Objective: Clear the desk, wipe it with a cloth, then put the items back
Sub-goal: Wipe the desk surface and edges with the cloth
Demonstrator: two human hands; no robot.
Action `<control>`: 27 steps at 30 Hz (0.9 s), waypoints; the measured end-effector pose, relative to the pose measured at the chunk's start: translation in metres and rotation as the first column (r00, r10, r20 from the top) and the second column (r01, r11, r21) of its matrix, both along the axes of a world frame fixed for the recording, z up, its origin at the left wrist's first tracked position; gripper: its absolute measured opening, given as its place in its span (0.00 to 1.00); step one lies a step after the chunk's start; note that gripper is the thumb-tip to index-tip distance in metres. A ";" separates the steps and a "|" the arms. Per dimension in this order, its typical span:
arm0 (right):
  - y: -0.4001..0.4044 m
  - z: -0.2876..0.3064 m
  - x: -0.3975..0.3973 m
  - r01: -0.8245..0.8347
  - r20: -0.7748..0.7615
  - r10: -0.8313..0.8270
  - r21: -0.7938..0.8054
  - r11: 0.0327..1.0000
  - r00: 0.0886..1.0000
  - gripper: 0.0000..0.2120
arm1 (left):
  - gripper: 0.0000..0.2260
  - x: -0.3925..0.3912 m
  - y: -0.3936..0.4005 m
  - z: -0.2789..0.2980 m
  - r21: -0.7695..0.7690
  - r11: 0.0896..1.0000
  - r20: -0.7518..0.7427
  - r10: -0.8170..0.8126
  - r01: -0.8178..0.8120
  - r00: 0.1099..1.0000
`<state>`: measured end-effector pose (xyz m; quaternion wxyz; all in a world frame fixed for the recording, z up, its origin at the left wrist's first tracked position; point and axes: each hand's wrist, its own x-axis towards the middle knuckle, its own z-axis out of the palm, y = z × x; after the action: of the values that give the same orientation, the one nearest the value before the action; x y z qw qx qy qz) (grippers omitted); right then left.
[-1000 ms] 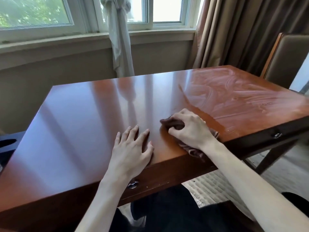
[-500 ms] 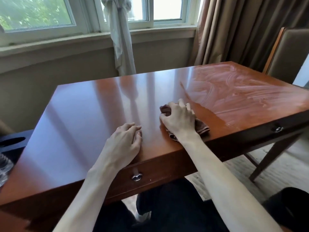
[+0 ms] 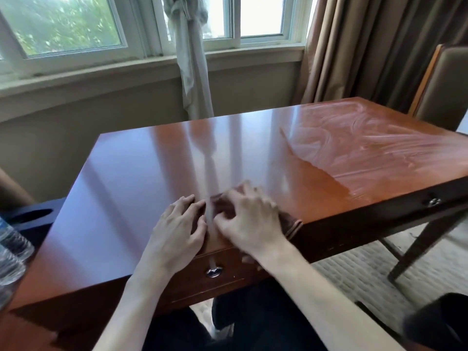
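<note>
A glossy reddish wooden desk (image 3: 141,178) fills the view, with damp wipe streaks over its right half. A brown cloth (image 3: 291,222) lies at the desk's near edge, mostly under my right hand (image 3: 250,219), whose fingers spread over and press it; motion blurs that hand. My left hand (image 3: 177,224) rests on the bare desk just left of the cloth, fingers slightly bent, its fingertips close to the cloth's left edge. Whether the left fingertips touch the cloth I cannot tell.
A drawer knob (image 3: 214,271) sits in the desk's front below my hands. Plastic water bottles (image 3: 11,252) stand at the far left beside a dark holder (image 3: 33,216). A padded chair (image 3: 440,82) stands at the right, with curtains and a window sill behind.
My right hand slid the cloth left along the near edge toward my left hand. My left hand stayed near the front edge, its fingers uncurling a little.
</note>
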<state>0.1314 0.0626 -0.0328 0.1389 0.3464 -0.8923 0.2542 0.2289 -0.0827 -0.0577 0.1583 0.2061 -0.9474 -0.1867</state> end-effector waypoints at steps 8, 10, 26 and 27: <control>-0.029 0.017 -0.060 0.176 0.039 -0.179 0.071 0.982 0.983 0.17 | 0.20 0.002 0.001 0.001 -0.023 1.000 -0.006 -0.015 0.015 1.000; -0.027 0.009 -0.023 0.096 -0.037 -0.095 0.038 0.995 0.995 0.16 | 0.20 0.001 -0.001 0.000 -0.019 1.000 -0.013 -0.013 0.012 1.000; 0.056 0.016 -0.103 0.013 0.031 -0.016 0.088 0.996 0.999 0.15 | 0.21 0.001 0.001 -0.002 -0.019 1.000 -0.037 -0.013 0.012 0.999; 0.057 0.022 -0.124 0.133 0.060 -0.138 0.072 0.988 0.989 0.14 | 0.20 0.000 0.001 -0.002 -0.023 1.000 -0.026 -0.017 0.017 1.000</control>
<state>0.0076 0.1194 -0.0111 0.1149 0.2810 -0.9259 0.2249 0.2293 -0.0812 -0.0593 0.1714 0.1938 -0.9491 -0.1800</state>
